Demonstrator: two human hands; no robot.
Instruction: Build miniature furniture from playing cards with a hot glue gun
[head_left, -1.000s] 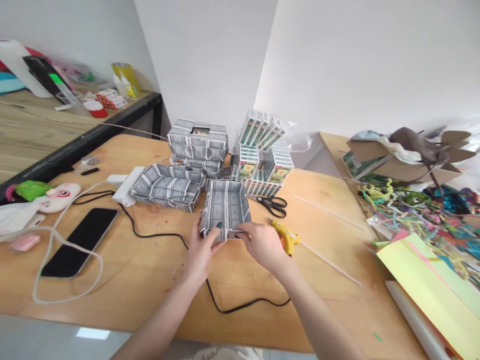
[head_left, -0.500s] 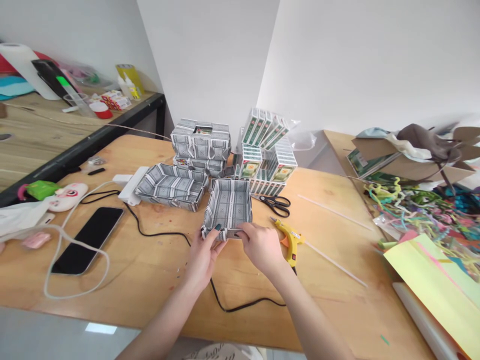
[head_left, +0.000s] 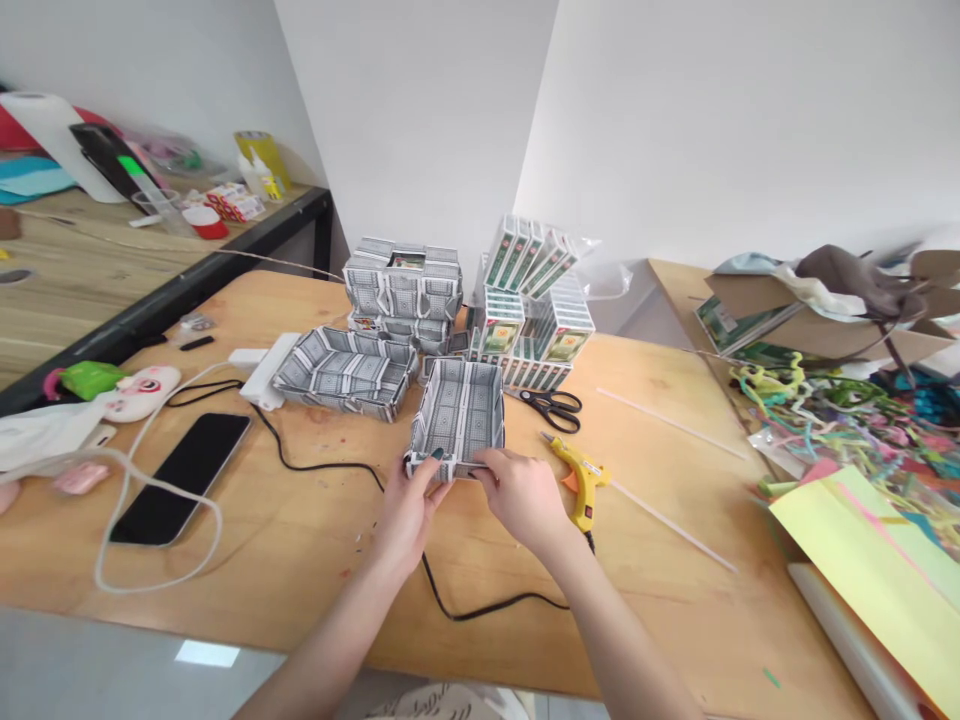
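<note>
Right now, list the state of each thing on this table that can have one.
Card tray: open side up, near wall pinched by left hand and right hand.
Second tray: open side up, untouched.
Glue gun: lying down, unheld.
Scissors: lying flat, unheld.
Phone: screen dark.

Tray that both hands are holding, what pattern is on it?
The tray has a grey-and-white print like playing-card backs, clearest in the head view.
</note>
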